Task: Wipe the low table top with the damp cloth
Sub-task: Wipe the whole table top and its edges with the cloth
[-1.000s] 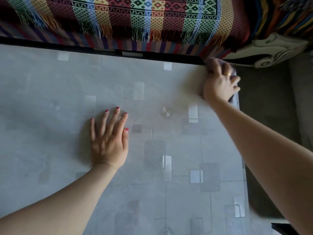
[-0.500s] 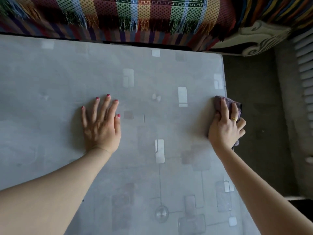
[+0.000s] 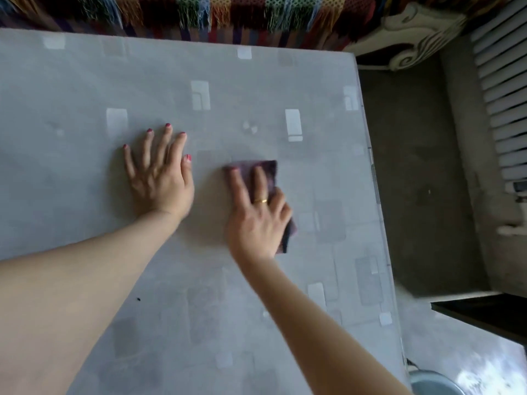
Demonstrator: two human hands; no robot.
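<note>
From the head camera, looking down, the grey worktop fills most of the picture. It has pale square shapes printed on it.

The left hand lies flat on the worktop with its fingers straight and spread. It holds nothing. It looks like it is there to lean on.

The right hand presses down on the damp cloth. Its fingers are mostly straight and lie on top of the cloth, which is dark purple and folded. The cloth sits near the middle of the worktop, just beside the left hand and well away from the right edge. The right hand looks a bit blurry, so it is probably sliding.

Beyond the far edge hangs a stripy blanket with a fringe. On the right is the dark floor. A small dark speck sits on the near part of the worktop.

I think the wiping is in the middle of being done. You cannot see wet marks, so it is hard to say which parts are clean. The left side and the near part likely need wiping.
</note>
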